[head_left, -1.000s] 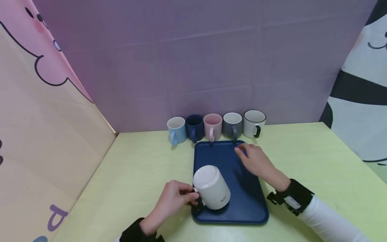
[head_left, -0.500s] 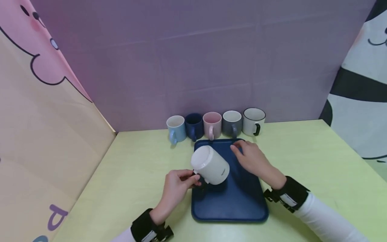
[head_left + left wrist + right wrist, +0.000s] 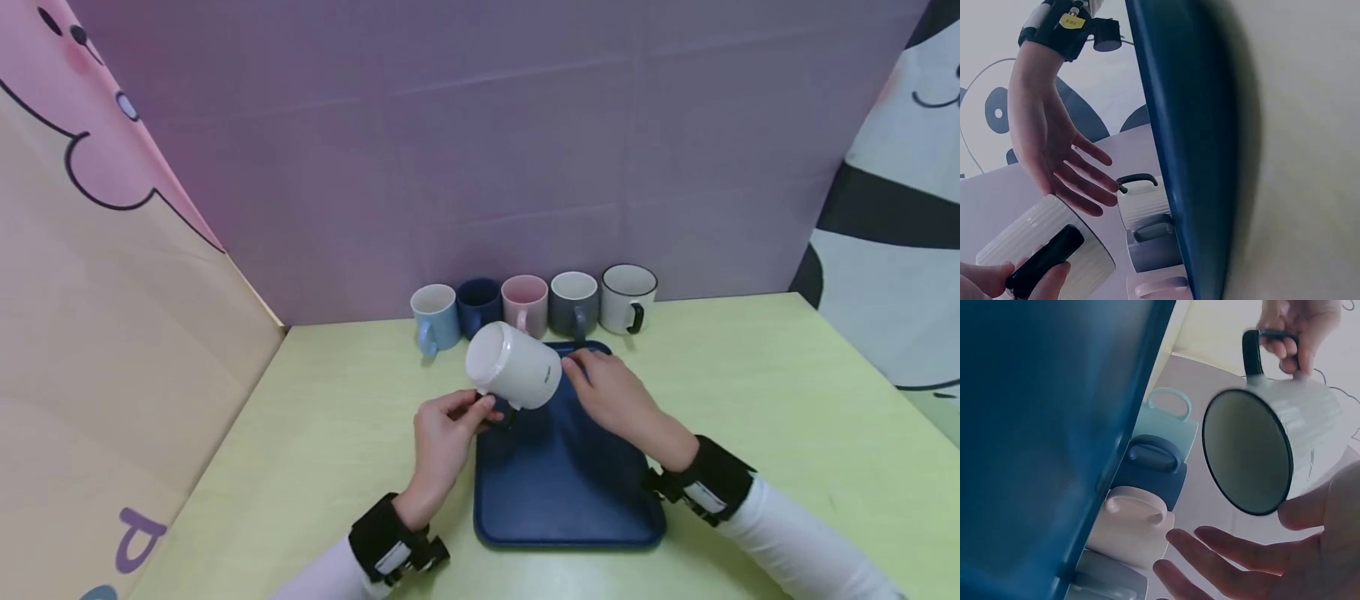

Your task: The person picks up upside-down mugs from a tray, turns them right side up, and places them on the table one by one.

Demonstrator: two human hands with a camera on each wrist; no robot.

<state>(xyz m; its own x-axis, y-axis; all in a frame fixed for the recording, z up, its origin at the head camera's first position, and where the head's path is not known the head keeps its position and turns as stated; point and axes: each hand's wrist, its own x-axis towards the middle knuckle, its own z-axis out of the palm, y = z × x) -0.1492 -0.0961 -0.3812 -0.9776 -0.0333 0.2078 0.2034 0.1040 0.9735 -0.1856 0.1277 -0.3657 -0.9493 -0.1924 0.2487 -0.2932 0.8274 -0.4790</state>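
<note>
My left hand pinches the black handle of a white mug and holds it tilted above the far part of a dark blue tray. The mug's base points up and left; its black-rimmed mouth faces right and down. Inside, the mug looks bare in the right wrist view. Beside the mouth is my right hand, over the tray's far right part. Its thumb appears to touch the rim, while the other fingers extend loosely below, holding nothing.
Along the back edge of the pale green table stand several upright mugs: light blue, navy, pink, grey and white with a black handle. A purple cloth rises behind them.
My left hand has lifted the white mug up and away from me over the tray, tipping it further sideways. My right hand has shifted slightly left, and the mug's rim now meets it.
</note>
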